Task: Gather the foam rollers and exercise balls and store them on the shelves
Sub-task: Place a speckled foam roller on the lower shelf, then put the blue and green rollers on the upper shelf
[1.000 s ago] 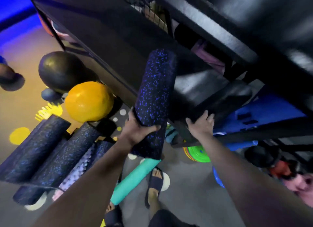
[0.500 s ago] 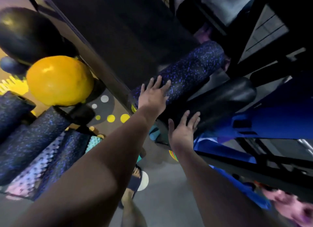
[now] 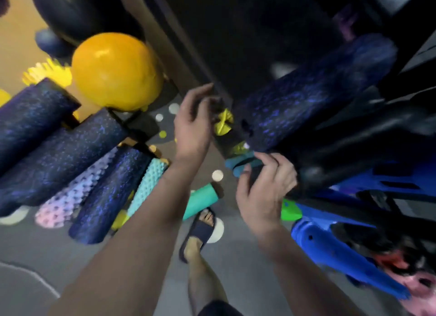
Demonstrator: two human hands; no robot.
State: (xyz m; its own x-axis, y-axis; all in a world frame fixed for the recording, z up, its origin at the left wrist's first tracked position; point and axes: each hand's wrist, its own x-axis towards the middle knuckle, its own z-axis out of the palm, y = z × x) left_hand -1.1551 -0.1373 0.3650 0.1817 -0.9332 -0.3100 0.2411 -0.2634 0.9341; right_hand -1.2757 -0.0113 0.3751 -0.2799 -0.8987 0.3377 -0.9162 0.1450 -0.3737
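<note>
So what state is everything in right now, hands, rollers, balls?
Left hand: fingers relaxed, holding nothing.
Right hand: fingers curled, grip unclear.
Blue-speckled roller: lying on the shelf, free of both hands.
Black roller: lying beside it.
Orange ball: resting on the rack.
Teal roller: lying on the floor.

Grey floor [image 3: 236,280] fills the lower frame, and at 6 o'clock a dark slide sandal [image 3: 200,230] sits on it, its toe overlapping a white disc [image 3: 218,230]. Small round floor dots [image 3: 174,108] scatter just above centre, white and yellow. Up at 10 o'clock, a spiky yellow piece [image 3: 47,72]. Dead centre, a yellow bow-shaped piece [image 3: 224,122]. Down at 4 o'clock, a bright green object [image 3: 290,210] just beside a big blue plastic piece [image 3: 330,252]. Far at 4 o'clock, something pink and red [image 3: 420,285], too blurred to name.
</note>
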